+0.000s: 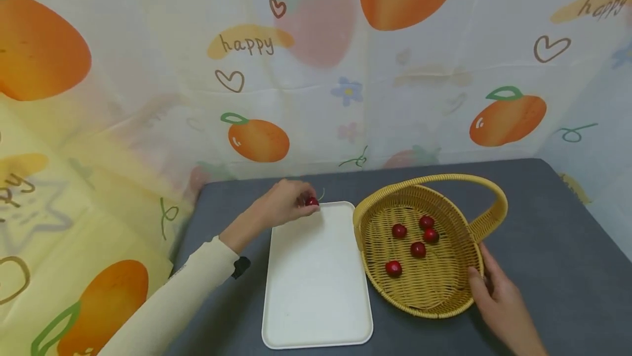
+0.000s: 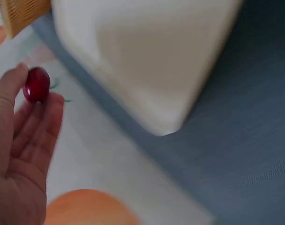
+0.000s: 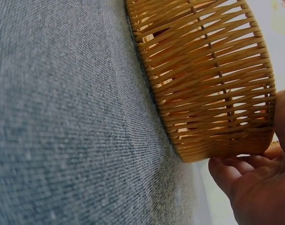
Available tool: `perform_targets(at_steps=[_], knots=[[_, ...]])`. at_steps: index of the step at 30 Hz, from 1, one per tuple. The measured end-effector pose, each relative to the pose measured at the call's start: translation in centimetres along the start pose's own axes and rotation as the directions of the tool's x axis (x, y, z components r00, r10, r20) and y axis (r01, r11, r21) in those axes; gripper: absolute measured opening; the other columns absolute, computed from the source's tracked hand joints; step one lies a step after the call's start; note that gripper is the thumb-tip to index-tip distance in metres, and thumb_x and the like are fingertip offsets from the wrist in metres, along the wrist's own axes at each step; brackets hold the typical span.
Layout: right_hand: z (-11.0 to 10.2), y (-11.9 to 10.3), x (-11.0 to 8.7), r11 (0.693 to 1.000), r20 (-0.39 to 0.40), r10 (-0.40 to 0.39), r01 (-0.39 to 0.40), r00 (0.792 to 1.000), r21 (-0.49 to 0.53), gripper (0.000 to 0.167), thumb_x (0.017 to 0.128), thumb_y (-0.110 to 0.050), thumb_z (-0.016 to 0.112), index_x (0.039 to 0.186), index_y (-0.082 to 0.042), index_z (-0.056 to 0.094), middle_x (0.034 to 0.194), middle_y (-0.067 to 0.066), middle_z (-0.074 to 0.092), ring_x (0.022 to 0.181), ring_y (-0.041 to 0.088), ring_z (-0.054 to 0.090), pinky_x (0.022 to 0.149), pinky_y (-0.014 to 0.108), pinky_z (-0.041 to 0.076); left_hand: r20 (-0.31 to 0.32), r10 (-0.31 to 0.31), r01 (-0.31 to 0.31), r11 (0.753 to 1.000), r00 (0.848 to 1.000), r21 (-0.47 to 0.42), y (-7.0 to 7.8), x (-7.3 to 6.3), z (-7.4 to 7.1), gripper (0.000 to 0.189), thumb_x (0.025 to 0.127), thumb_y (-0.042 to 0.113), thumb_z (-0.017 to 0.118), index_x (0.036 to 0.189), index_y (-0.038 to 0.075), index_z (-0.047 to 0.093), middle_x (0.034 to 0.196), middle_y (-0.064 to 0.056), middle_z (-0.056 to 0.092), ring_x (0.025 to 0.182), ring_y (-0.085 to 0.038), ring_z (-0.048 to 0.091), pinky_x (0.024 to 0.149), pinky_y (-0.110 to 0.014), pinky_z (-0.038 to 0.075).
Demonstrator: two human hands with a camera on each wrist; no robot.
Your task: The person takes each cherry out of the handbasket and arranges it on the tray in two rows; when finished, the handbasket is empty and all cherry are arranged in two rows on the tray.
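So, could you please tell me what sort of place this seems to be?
Probably a small tabletop setup staged indoors: a fruit-printed backdrop rises behind a dark gray table, where a white tray stands beside a wicker basket holding cherries.

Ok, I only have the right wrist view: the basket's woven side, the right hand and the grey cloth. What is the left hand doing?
Observer: The left hand is pinching one red cherry.
Operator: And where is that cherry?
Observer: In the head view it shows at the far edge of the white tray; I can't tell if it is directly above it.
Operator: Copy. How many are inside the basket?
Observer: Five cherries lie on its woven bottom, two of them close together.
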State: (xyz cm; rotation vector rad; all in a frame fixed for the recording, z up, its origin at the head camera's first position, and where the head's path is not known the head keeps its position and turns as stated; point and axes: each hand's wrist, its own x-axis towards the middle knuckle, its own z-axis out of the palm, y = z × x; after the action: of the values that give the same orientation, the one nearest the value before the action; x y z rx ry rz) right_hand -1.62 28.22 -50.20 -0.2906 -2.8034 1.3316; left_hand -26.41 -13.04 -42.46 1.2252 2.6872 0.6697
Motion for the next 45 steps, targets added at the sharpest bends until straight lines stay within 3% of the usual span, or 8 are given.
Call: perform_targets(at_steps=[4, 7, 12, 20, 31, 35, 42, 45], knots=[[0.0, 0.1, -0.1, 1.000, 0.007, 0.010, -0.010, 1.000, -0.001, 0.071, 0.115, -0.039, 0.042, 0.169, -0.007, 0.010, 0.160, 0.040, 0.032, 0.132, 0.052, 0.054, 0.075, 0.005, 0.043, -0.048, -0.173, 0.172, 0.985, 0.984, -0.009, -1.8, -3.5, 2.0, 0.019, 0.095, 0.030, 0.082, 0.098, 0.014, 0.074, 0.083, 0.008, 0.071, 0.070, -0.004, 0.062, 0.064, -0.024, 0.054], [-0.1, 0.3, -0.2, 1.000, -0.004, 0.000, 0.000, 1.000, -0.004, 0.070, 0.115, -0.037, 0.043, 0.169, -0.006, 0.011, 0.160, 0.040, 0.033, 0.132, 0.050, 0.053, 0.077, 0.002, 0.041, -0.079, -0.245, 0.245, 0.969, 0.966, -0.013, -2.5, -4.9, 3.0, 0.019, 0.094, 0.032, 0.082, 0.096, 0.015, 0.075, 0.081, 0.008, 0.070, 0.067, -0.003, 0.062, 0.061, -0.023, 0.053], [0.1, 0.3, -0.2, 1.000, -0.032, -0.025, 0.025, 0.999, -0.007, 0.069, 0.114, -0.034, 0.045, 0.169, -0.006, 0.013, 0.161, 0.038, 0.033, 0.133, 0.050, 0.049, 0.079, -0.004, 0.035, -0.107, -0.317, 0.317, 0.948, 0.942, -0.013, -2.9, -5.8, 3.5, 0.020, 0.092, 0.033, 0.084, 0.092, 0.016, 0.074, 0.074, 0.010, 0.067, 0.062, -0.004, 0.060, 0.058, -0.024, 0.052], [0.3, 0.3, -0.2, 1.000, -0.021, -0.018, 0.018, 1.000, -0.013, 0.070, 0.114, -0.034, 0.045, 0.169, -0.005, 0.012, 0.161, 0.038, 0.032, 0.136, 0.046, 0.050, 0.080, -0.004, 0.032, -0.070, -0.426, 0.426, 0.905, 0.902, -0.007, -2.2, -6.0, 4.1, 0.022, 0.092, 0.031, 0.084, 0.090, 0.012, 0.074, 0.073, 0.006, 0.066, 0.059, -0.011, 0.059, 0.056, -0.027, 0.050], [0.0, 0.1, -0.1, 1.000, 0.002, 0.001, -0.001, 1.000, -0.003, 0.071, 0.115, -0.039, 0.041, 0.169, -0.008, 0.009, 0.161, 0.039, 0.032, 0.133, 0.054, 0.052, 0.076, 0.001, 0.039, -0.132, -0.458, 0.465, 0.885, 0.879, 0.033, -1.7, -5.9, 4.4, 0.024, 0.094, 0.031, 0.082, 0.082, 0.012, 0.074, 0.070, 0.005, 0.063, 0.060, -0.012, 0.058, 0.058, -0.030, 0.049], [0.0, 0.4, -0.1, 1.000, -0.007, 0.000, 0.000, 1.000, -0.014, 0.070, 0.114, -0.039, 0.043, 0.170, -0.009, 0.011, 0.159, 0.039, 0.036, 0.128, 0.048, 0.057, 0.074, 0.004, 0.042, -0.137, -0.475, 0.484, 0.874, 0.869, 0.042, -1.6, -5.9, 4.4, 0.027, 0.096, 0.033, 0.079, 0.078, 0.014, 0.073, 0.066, 0.005, 0.061, 0.058, -0.014, 0.057, 0.057, -0.031, 0.048], [0.1, 0.3, -0.1, 1.000, -0.008, -0.006, 0.006, 1.000, 0.001, 0.070, 0.114, -0.039, 0.043, 0.170, -0.011, 0.012, 0.159, 0.037, 0.037, 0.126, 0.043, 0.058, 0.075, 0.005, 0.044, -0.144, -0.471, 0.483, 0.874, 0.870, 0.063, -1.7, -5.9, 4.5, 0.032, 0.097, 0.036, 0.077, 0.073, 0.016, 0.072, 0.063, 0.006, 0.059, 0.058, -0.014, 0.056, 0.056, -0.031, 0.047], [0.1, 0.3, -0.2, 1.000, -0.008, -0.008, 0.008, 1.000, 0.009, 0.070, 0.114, -0.040, 0.043, 0.170, -0.012, 0.012, 0.160, 0.036, 0.036, 0.125, 0.028, 0.062, 0.076, 0.004, 0.044, -0.148, -0.463, 0.476, 0.877, 0.874, 0.063, -1.7, -5.9, 4.5, 0.032, 0.097, 0.036, 0.077, 0.072, 0.016, 0.072, 0.063, 0.007, 0.060, 0.058, -0.014, 0.056, 0.056, -0.032, 0.047]])
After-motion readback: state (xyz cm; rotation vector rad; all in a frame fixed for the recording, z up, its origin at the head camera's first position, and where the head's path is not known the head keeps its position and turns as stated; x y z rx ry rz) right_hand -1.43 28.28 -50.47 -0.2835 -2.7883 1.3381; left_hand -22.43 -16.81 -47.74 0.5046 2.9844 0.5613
